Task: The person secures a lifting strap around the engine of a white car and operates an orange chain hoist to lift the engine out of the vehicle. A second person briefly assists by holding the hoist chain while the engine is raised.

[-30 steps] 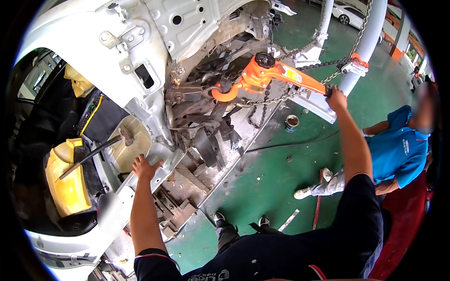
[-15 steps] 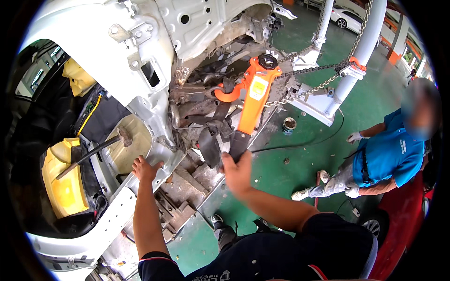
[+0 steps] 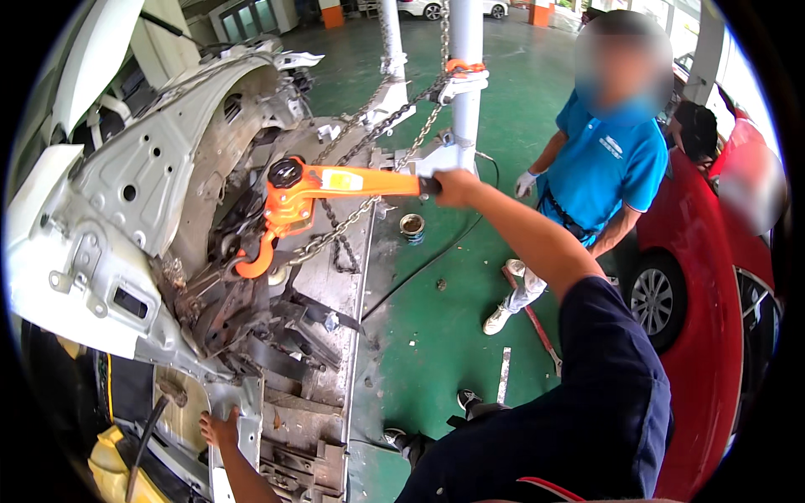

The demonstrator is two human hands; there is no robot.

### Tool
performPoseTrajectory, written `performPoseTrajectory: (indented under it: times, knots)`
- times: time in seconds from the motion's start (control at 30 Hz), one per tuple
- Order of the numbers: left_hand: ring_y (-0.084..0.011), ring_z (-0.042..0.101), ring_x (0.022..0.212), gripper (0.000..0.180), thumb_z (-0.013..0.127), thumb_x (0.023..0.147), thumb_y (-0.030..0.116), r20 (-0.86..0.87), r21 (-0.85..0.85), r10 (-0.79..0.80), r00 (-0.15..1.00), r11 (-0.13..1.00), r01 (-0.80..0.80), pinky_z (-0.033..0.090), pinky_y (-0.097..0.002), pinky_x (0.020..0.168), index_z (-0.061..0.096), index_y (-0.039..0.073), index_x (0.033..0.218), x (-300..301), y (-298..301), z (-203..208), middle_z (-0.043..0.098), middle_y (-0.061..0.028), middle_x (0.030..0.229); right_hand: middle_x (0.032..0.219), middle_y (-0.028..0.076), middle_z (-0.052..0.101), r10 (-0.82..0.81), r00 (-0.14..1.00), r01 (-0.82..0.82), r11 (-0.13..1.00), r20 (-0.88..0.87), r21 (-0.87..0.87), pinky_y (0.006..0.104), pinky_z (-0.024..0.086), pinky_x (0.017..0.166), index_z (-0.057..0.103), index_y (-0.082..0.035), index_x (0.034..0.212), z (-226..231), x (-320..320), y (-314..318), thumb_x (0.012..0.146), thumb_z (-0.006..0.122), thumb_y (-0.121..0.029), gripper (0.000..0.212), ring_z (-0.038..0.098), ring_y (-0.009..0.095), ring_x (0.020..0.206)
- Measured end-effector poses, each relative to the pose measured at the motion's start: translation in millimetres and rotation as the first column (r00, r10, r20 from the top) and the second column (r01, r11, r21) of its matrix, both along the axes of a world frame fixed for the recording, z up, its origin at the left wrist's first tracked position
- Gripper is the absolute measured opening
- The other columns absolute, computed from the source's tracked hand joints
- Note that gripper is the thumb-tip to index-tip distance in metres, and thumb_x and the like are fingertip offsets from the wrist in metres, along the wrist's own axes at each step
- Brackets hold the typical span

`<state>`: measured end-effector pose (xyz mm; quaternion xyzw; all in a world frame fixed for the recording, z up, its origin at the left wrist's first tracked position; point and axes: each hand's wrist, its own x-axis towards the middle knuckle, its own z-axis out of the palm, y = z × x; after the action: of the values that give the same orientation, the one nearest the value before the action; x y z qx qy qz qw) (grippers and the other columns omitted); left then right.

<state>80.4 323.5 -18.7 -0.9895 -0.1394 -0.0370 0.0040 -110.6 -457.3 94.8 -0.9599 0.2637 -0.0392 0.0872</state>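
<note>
My right hand (image 3: 457, 188) is closed round the dark grip of an orange lever hoist (image 3: 289, 189), my arm stretched out to the right. The hoist's lever lies nearly level, pointing right. Its orange hook (image 3: 256, 263) hangs among rusty metal parts at the front of a stripped white car body (image 3: 71, 268). From the hoist, chains (image 3: 381, 127) run to a pale upright post (image 3: 466, 113). Low on the left, my left hand (image 3: 220, 427) rests on the car body's edge with its fingers spread. Beside it lies a hammer (image 3: 172, 392) with a dark handle.
A person in a blue shirt (image 3: 616, 159) stands on the green floor at the right, wearing gloves. Behind them is a red car (image 3: 704, 335). An open can (image 3: 412, 228), a cable (image 3: 423, 277) and a red bar (image 3: 537, 331) lie on the floor. Yellow padding (image 3: 113, 469) sits lower left.
The lever has swung from pointing down toward me to pointing right, my right hand moving with it. The view has turned rightward. My left hand stays on the car body.
</note>
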Motion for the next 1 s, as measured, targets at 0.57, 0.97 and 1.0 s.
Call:
performPoseTrajectory:
  times: [0.57,0.97,1.0]
  knots:
    - [-0.0414,0.041,0.135,0.108,0.08,0.064,0.07,0.0,0.001,-0.019,1.0,1.0,0.019,0.039,-0.0615,0.103,0.039,0.011,0.144,0.9,3.4,-3.4,0.043,-0.0157,0.145,0.081,0.006,0.071,0.077,0.992,-0.123,0.704,0.097,0.699,0.0251,0.052,0.062,0.069,-0.001,0.098,18.4,-22.8,23.3,0.081,0.083,-0.041,0.046,0.066,0.011,0.066]
    - [-0.0431,0.041,0.136,0.113,0.078,0.068,0.07,-0.1,0.06,0.037,0.994,0.998,-0.031,0.036,-0.0603,0.109,0.031,0.009,0.15,17.7,10.7,-7.1,0.041,-0.0193,0.147,0.073,0.008,0.07,0.052,0.952,-0.211,0.827,0.302,0.522,0.0347,0.053,0.068,0.074,-0.005,0.085,-22.9,-23.3,15.7,0.068,0.081,-0.059,0.056,0.068,0.021,0.07]
    - [-0.0432,0.04,0.137,0.115,0.078,0.068,0.071,-0.095,0.07,0.034,0.995,0.997,-0.028,0.036,-0.0602,0.109,0.028,0.008,0.151,19.2,11.4,-7.1,0.041,-0.0197,0.147,0.07,0.006,0.069,0.079,0.941,-0.231,0.859,0.329,0.456,0.0332,0.052,0.065,0.073,-0.006,0.083,-22.1,-23.7,15.2,0.069,0.081,-0.057,0.054,0.067,0.018,0.066]
